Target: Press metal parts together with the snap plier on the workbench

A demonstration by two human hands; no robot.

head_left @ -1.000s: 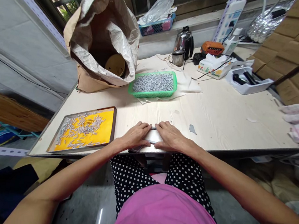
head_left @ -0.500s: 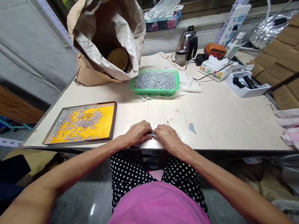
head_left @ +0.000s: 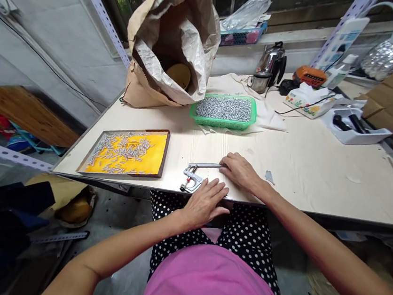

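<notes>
A pair of grey snap-fastener pliers (head_left: 195,181) lies on its side near the table's front edge, handles spread, with a spring and a small red part at its jaws. My right hand (head_left: 240,171) is closed around the end of the upper handle. Over the lower handle my left hand (head_left: 204,204) lies flat with its fingers stretched out, hiding much of that handle. A shallow tray (head_left: 165,156) with a yellow bottom and many small metal pins (head_left: 139,148) sits left of the pliers. Behind stands a green basket (head_left: 222,123) full of similar metal pins.
A large paper sack (head_left: 134,83) stands at the back left. At the back right are a metal kettle (head_left: 270,61), a steel cup (head_left: 260,83), a tissue box (head_left: 306,103) and a white tray (head_left: 357,135). A grey scrap (head_left: 269,176) lies right of my right hand.
The pliers now show, spread on the table; before, my hands mostly covered a thin item at the edge. My left hand has flattened and moved nearer. The view has turned left.
</notes>
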